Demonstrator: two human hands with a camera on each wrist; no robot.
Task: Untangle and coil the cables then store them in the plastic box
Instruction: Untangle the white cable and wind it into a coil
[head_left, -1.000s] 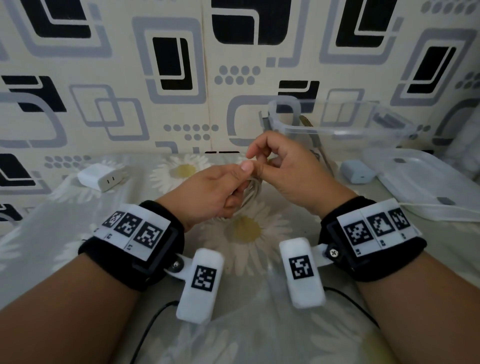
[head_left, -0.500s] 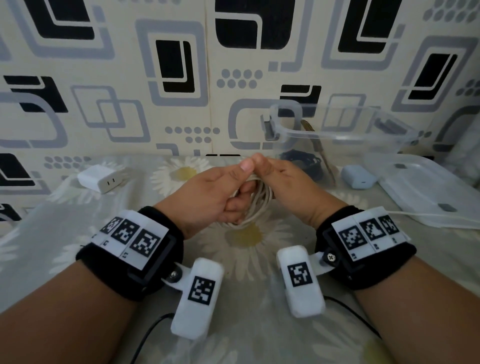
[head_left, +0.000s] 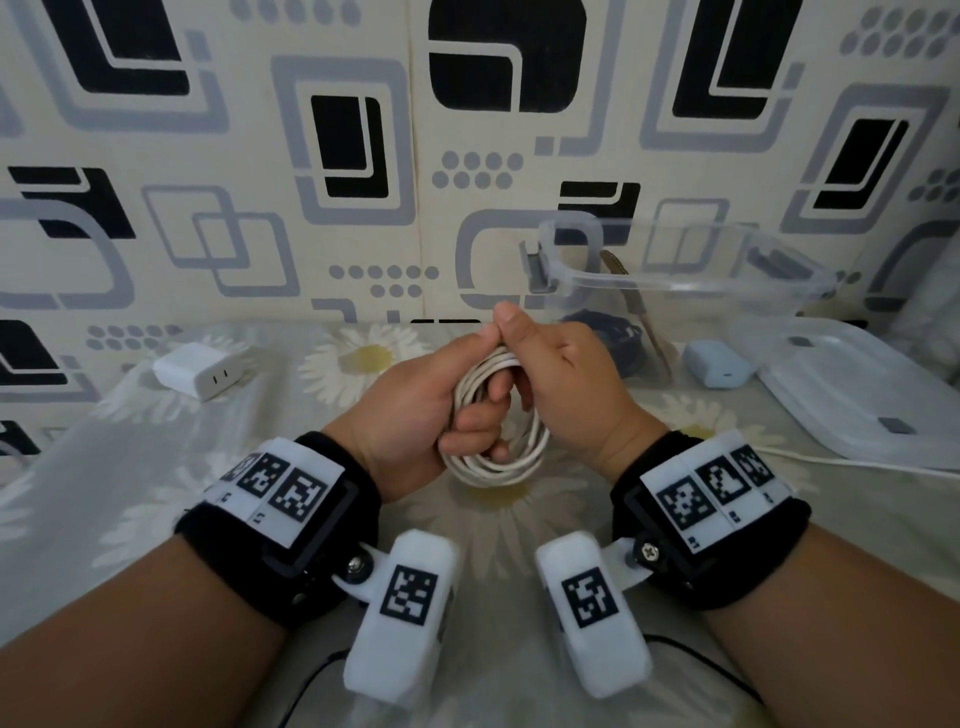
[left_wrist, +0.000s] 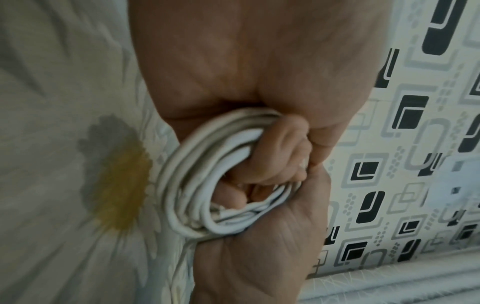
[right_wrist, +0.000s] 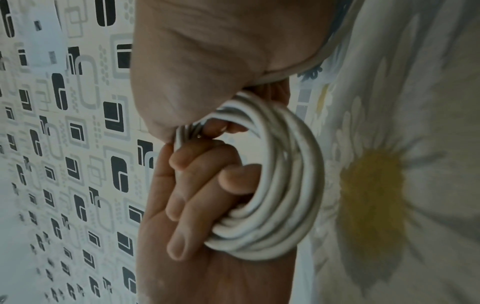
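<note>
step: looks like the white cable (head_left: 493, 457) is basically coiled now, several loops stacked together, so I'd call this the tail end of the coiling step
next move: my guess is tuck or secure the loose end, then carry the bundle to the plastic box (head_left: 691, 291) without letting the loops spring apart
charger (head_left: 200, 370): white plug brick sitting toward the far left edge of the daisy-print cloth (head_left: 104, 467), well apart from the hands
left hand (head_left: 415, 410): fingers curled through the middle of the coil, thumb pressed up top, so it's properly gripping the loops
cable: held up between both hands over the middle of the cloth, just above the big daisy
right hand (head_left: 566, 395): curled too, pinching the top of the bundle right against the left thumb; can't tell if it has the plug end
plastic box: clear, open, at the far right by the wall, something dark already inside
blue case (head_left: 719, 364): just beside the box
lid (head_left: 852, 389): lying flat at the right edge
</note>
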